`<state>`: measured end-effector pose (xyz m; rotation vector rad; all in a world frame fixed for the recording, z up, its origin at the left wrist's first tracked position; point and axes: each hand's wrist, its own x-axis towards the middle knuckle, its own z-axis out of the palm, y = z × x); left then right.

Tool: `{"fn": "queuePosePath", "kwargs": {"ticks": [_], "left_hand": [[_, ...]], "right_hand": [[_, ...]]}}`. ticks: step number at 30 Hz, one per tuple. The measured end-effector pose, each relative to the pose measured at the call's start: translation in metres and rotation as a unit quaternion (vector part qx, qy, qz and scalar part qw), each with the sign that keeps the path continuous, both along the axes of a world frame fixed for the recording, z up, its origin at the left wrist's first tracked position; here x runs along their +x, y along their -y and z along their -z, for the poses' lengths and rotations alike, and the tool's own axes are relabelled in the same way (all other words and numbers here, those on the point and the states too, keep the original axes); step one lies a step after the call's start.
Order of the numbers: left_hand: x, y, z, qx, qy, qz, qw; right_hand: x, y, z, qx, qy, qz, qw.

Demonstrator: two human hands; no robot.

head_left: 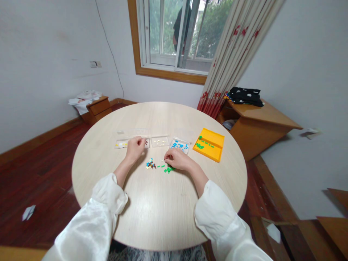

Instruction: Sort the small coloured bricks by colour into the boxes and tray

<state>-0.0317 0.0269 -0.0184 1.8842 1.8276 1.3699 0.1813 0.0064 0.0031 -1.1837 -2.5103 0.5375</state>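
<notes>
My left hand is over a clear plastic box that holds yellow pieces and a few dark brown ones. Its fingers are pinched; whatever is between them is too small to make out. My right hand is low over the table beside a pile of small green building bricks, its fingertips pressed together and their contents hidden. Between the hands lies a mixed pile of blue, brown and pale yellow bricks. Blue bricks fill a clear tray just beyond my right hand.
A clear tray with pale pieces stands between the other boxes. On the right, an open orange case contains green bricks. All rest on a round wooden table. A brown cabinet with black cloth stands past the table's right edge.
</notes>
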Motion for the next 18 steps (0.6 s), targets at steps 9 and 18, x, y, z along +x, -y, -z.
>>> {"fn": "queuePosePath", "kwargs": {"ticks": [9, 18], "left_hand": [[0.016, 0.013, -0.008, -0.02, -0.045, 0.155, 0.987], [0.03, 0.017, -0.001, 0.014, -0.028, 0.241, 0.97]], "right_hand": [[-0.001, -0.007, 0.011, 0.045, -0.04, 0.049, 0.997], [-0.015, -0.01, 0.018, 0.013, -0.181, 0.115, 0.977]]}}
